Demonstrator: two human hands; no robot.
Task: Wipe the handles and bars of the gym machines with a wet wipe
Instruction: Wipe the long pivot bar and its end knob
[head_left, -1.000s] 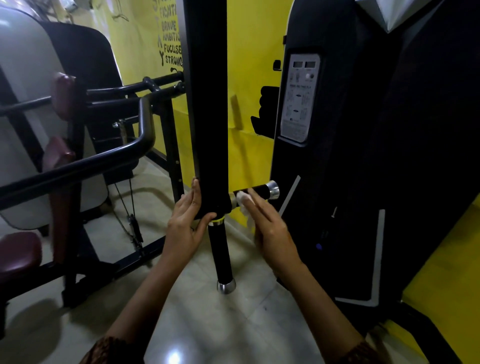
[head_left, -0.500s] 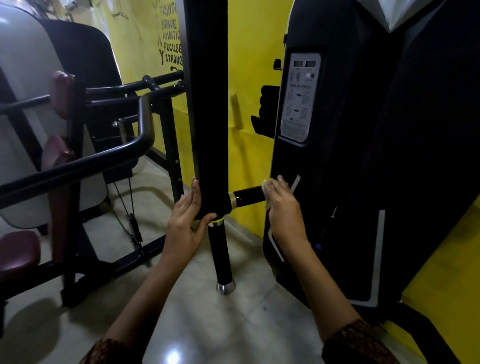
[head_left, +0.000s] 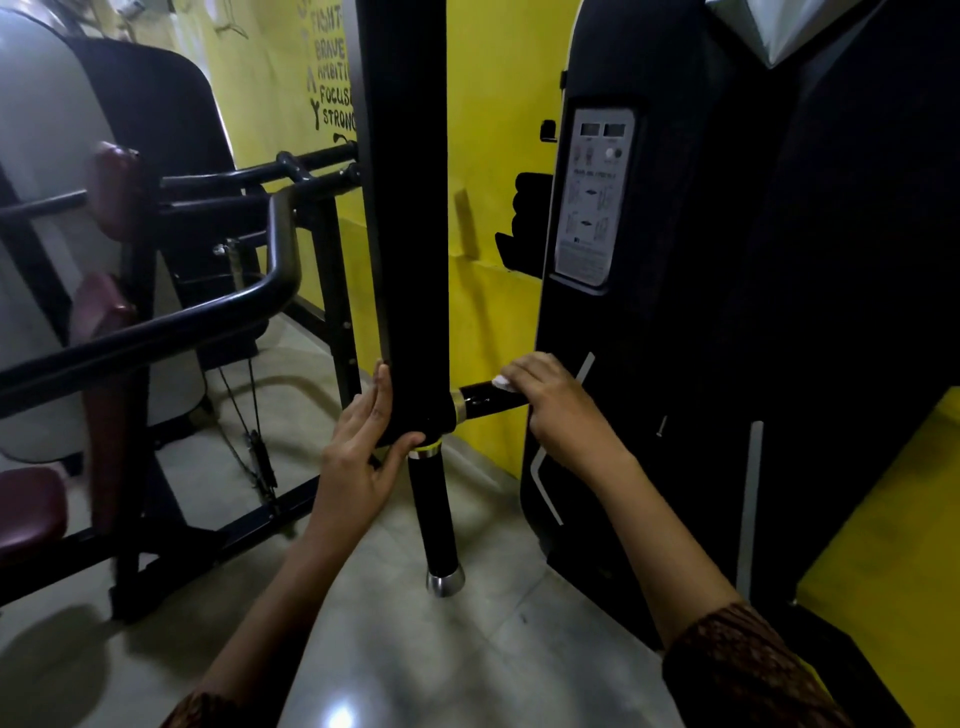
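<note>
At the upright arm (head_left: 410, 260) base, the side handle (head_left: 485, 401) is under wipe: wet wipe (head_left: 501, 383) is pinned on it by the right hand (head_left: 556, 410), fingers curled. Arm is braced by the left hand (head_left: 361, 452), fingers near straight, nothing gripped. Lower handle (head_left: 439, 519) and neighbouring bars (head_left: 156, 332) are judged outstanding.

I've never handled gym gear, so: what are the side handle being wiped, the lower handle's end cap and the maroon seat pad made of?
Side handle: probably black rubber or plastic, glossy; light streaks shine on it. End cap: likely polished metal; silvery and mirror-like. Seat pad: seemingly vinyl over padding; smooth, dull sheen, rounded edges. All guessed from looks.
</note>
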